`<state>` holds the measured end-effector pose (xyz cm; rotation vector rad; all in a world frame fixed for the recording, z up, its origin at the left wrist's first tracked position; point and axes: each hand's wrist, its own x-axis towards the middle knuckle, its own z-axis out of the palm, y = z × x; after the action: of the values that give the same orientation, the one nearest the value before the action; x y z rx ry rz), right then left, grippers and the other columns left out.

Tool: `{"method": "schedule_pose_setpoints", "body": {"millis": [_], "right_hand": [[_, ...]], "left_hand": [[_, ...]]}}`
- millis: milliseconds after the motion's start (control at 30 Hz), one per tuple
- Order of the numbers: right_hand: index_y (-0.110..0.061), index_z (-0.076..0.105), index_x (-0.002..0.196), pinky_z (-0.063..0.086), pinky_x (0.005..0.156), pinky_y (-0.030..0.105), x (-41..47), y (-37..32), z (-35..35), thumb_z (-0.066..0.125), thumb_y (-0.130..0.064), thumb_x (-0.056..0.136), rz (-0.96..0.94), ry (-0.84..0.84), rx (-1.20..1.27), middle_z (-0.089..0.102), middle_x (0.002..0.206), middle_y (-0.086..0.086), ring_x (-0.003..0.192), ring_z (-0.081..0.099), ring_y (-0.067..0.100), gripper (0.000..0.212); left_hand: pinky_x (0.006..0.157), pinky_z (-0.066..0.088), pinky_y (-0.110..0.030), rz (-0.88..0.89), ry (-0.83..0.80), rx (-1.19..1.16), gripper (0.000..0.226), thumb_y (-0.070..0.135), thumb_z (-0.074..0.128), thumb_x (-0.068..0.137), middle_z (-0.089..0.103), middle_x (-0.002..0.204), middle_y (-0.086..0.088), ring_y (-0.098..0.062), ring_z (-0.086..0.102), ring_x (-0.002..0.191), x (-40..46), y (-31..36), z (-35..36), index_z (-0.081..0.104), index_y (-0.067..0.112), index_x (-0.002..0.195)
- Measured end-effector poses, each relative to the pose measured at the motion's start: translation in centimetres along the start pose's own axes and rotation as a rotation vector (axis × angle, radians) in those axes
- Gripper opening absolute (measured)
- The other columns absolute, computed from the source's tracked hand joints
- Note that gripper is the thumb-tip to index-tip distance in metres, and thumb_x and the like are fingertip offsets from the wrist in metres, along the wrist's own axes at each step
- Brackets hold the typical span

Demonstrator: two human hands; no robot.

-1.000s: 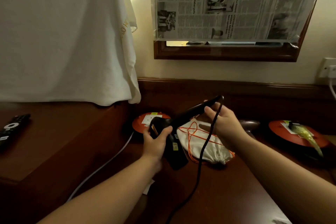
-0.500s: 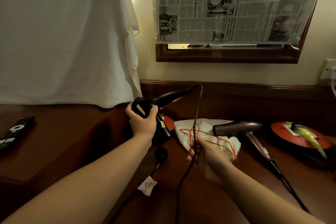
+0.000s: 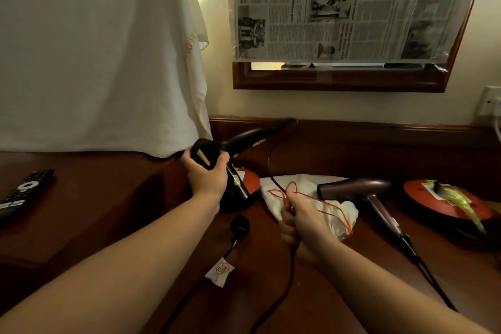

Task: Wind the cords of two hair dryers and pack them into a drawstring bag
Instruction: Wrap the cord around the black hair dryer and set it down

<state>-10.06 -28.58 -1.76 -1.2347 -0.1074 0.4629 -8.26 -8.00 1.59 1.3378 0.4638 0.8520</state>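
**Desk inventory: dryers, cord, bag**

- Black plastic hair dryer [image 3: 217, 152]: held off desk, approx centre frame; left hand [image 3: 207, 177] fingers wrapped round its body.
- Black power cord [image 3: 271, 168]: runs from handle end down thru right hand [image 3: 303, 222], fingers curled gripping it.
- White cloth drawstring bag w/ orange string [image 3: 306, 195]: flat on dark wood desk [image 3: 271, 306], 1 o'clock of right hand.
- Mauve hair dryer [image 3: 360, 192]: lying at 3 o'clock of bag, touching it.
- Black plug [image 3: 240, 226]: on desk, 6 o'clock of left hand.

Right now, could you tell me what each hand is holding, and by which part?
The left hand grips the black hair dryer by its body; the right hand holds its cord partway along.
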Motion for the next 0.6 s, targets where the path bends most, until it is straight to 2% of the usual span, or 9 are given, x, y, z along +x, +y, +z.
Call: {"method": "schedule_pose_setpoints", "body": {"millis": [100,167,233,300,367,467,533,600], "right_hand": [[-0.017,0.044,0.081,0.012,0.046,0.031,0.7,-2.8,1.1,0.041,-0.035,0.110,-0.185,0.018,-0.141,0.028,0.057,-0.003,0.045,0.021,0.011,0.034],[-0.011,0.047,0.087,0.012,0.048,0.033,0.7,-4.3,1.9,0.039,-0.028,0.111,-0.307,0.007,-0.240,0.028,0.058,0.000,0.045,0.024,0.012,0.030],[-0.008,0.049,0.090,0.022,0.046,0.030,0.6,-5.0,2.7,0.037,-0.017,0.109,-0.438,0.015,-0.370,0.034,0.060,0.000,0.048,0.031,0.012,0.024],[-0.008,0.050,0.092,0.033,0.049,0.025,0.4,-4.9,3.4,0.038,-0.015,0.108,-0.542,0.043,-0.493,0.041,0.067,0.000,0.053,0.039,0.008,0.022],[-0.012,0.052,0.100,0.040,0.054,0.026,0.1,-3.9,3.9,0.040,-0.022,0.110,-0.595,0.032,-0.627,0.051,0.074,0.000,0.059,0.046,0.005,0.018],[-0.027,0.057,0.115,0.057,0.066,0.039,0.3,-1.5,3.6,0.044,-0.031,0.109,-0.629,-0.054,-0.823,0.067,0.093,-0.003,0.078,0.064,0.009,0.015],[-0.031,0.060,0.128,0.058,0.082,0.038,0.7,-0.4,2.9,0.047,-0.028,0.108,-0.718,-0.037,-0.881,0.067,0.109,-0.008,0.098,0.065,0.008,0.024],[-0.027,0.062,0.135,0.055,0.088,0.029,0.8,-0.3,2.5,0.051,-0.022,0.107,-0.792,0.018,-0.901,0.066,0.116,-0.011,0.106,0.062,0.003,0.031]], "left_hand": [[0.098,0.057,-0.049,0.092,-0.061,0.204,0.083,0.029,0.084,0.085,0.050,0.140,-0.012,-0.031,0.060,0.118,-1.1,-0.5,-0.2,0.032,0.035,0.150],[0.098,0.057,-0.046,0.132,-0.103,0.262,0.084,0.027,0.086,0.084,0.052,0.139,-0.014,-0.032,0.062,0.118,-1.8,-0.9,0.0,0.034,0.032,0.150],[0.091,0.055,-0.040,0.128,-0.140,0.247,0.085,0.026,0.086,0.083,0.052,0.138,-0.012,-0.030,0.062,0.118,-2.5,-1.2,0.2,0.034,0.033,0.150],[0.088,0.056,-0.039,0.083,-0.184,0.202,0.086,0.027,0.086,0.082,0.053,0.138,-0.009,-0.027,0.062,0.116,-3.4,-1.4,0.5,0.033,0.037,0.149],[0.093,0.060,-0.045,0.009,-0.236,0.117,0.088,0.025,0.086,0.082,0.055,0.135,-0.007,-0.025,0.064,0.114,-4.0,-1.5,0.7,0.030,0.038,0.150],[0.093,0.055,-0.041,-0.090,-0.272,-0.012,0.082,0.011,0.081,0.090,0.055,0.135,-0.010,-0.024,0.062,0.113,-4.7,-1.5,1.0,0.030,0.021,0.153],[0.087,0.057,-0.040,-0.195,-0.288,-0.102,0.066,0.009,0.078,0.094,0.062,0.130,-0.014,-0.025,0.066,0.106,-4.8,-1.6,1.0,0.036,0.021,0.143],[0.082,0.059,-0.044,-0.276,-0.328,-0.154,0.055,0.011,0.074,0.097,0.066,0.119,-0.012,-0.029,0.070,0.101,-5.0,-1.7,0.7,0.038,0.027,0.135]]}}
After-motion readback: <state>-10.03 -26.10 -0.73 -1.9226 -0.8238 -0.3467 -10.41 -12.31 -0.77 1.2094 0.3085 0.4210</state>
